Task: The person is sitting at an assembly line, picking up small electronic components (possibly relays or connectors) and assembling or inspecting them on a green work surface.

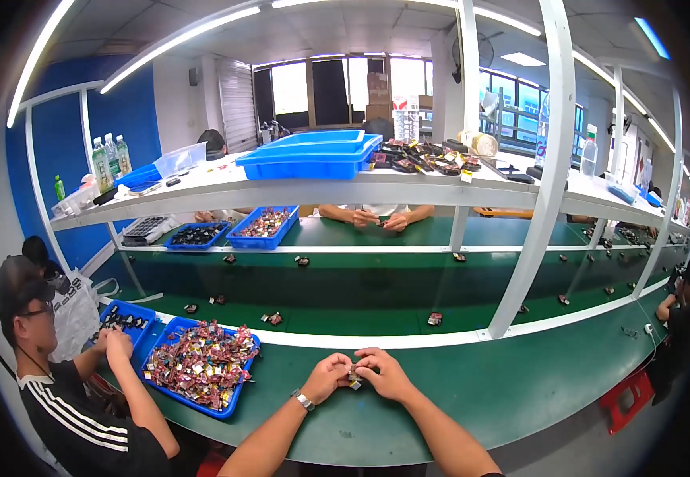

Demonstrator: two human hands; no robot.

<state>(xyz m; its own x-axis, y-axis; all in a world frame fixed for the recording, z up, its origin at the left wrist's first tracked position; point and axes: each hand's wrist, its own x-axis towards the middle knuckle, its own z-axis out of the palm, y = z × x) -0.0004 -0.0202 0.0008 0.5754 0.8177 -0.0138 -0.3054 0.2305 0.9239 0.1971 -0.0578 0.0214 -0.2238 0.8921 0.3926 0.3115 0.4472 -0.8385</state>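
Over the green bench top in front of me, both hands are closed on one small part with a yellow-and-white piece and some dark red. My left hand, a watch on its wrist, grips the part from the left with bent fingers. Thumb and fingers of my right hand pinch it from the other side. My fingers cover most of the part, so its exact kind does not show. To the left stands a blue tray heaped with similar small red, white and yellow parts.
Beyond a white rail, a dark green belt carries scattered small parts. A white post and shelf rise above it. A co-worker sits at left beside another blue tray; a red stool stands at right.
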